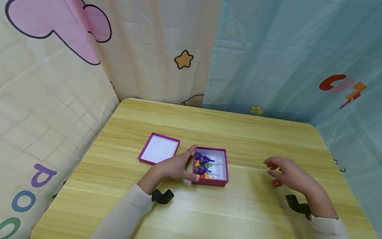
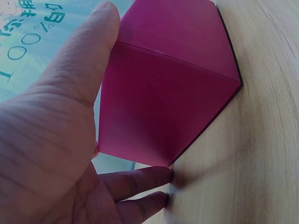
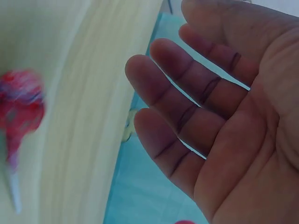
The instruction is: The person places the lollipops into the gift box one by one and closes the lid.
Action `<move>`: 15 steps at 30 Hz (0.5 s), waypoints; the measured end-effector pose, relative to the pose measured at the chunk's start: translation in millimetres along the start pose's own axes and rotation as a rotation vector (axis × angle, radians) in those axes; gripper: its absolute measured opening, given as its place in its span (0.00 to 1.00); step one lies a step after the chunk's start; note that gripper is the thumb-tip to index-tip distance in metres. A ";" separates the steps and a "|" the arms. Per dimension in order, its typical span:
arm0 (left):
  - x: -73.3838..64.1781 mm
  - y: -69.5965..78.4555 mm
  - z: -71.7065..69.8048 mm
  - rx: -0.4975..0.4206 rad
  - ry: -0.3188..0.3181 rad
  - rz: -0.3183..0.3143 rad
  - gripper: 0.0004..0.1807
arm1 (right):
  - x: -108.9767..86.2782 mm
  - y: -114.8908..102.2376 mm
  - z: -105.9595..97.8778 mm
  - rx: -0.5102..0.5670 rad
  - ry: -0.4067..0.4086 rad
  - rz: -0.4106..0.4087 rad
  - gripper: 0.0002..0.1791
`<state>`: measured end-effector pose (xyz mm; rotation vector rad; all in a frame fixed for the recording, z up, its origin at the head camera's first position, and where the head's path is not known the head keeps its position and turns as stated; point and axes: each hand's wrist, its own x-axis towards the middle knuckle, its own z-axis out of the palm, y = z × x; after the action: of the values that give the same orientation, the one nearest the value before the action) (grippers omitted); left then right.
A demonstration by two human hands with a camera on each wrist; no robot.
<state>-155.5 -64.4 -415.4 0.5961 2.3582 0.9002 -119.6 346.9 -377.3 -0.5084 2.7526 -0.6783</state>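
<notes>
A magenta box [image 1: 225, 167] with a white inside stands open on the table, several wrapped lollipops [image 1: 206, 160] in purple, yellow and red lying in it, sticks pointing right. My left hand [image 1: 176, 166] grips the box from its left side, one digit at the front corner and another at the back corner. In the left wrist view, the thumb [image 2: 79, 56] lies along the magenta wall. My right hand [image 1: 286, 172] hovers at the right with nothing held, its fingers loosely bent. Close beneath it, a red lollipop [image 3: 21, 102] lies on the wooden tabletop.
The box's lid [image 1: 159, 149], white inside with a magenta rim, lies inside-up to the left of the box, behind my left hand. Printed curtains [image 1: 167, 39] hang along the back and sides of the wooden table [image 1: 244, 212].
</notes>
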 end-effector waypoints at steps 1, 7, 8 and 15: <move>-0.1 -0.1 0.1 -0.001 0.000 0.001 0.67 | -2.8 3.2 0.5 0.001 -0.004 0.013 0.16; -0.7 -0.2 0.5 0.006 0.005 -0.003 0.67 | -15.7 17.9 4.8 0.009 -0.019 0.079 0.17; -0.6 -0.3 0.5 0.006 0.005 -0.004 0.67 | -17.1 19.6 5.6 0.011 -0.023 0.086 0.17; 1.1 -1.6 1.6 -0.001 0.009 0.003 0.68 | -23.3 30.9 12.8 0.004 -0.043 0.133 0.16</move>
<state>-155.6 -64.2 -417.9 0.5967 2.3658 0.9070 -102.7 376.7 -399.5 -0.3309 2.7149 -0.6336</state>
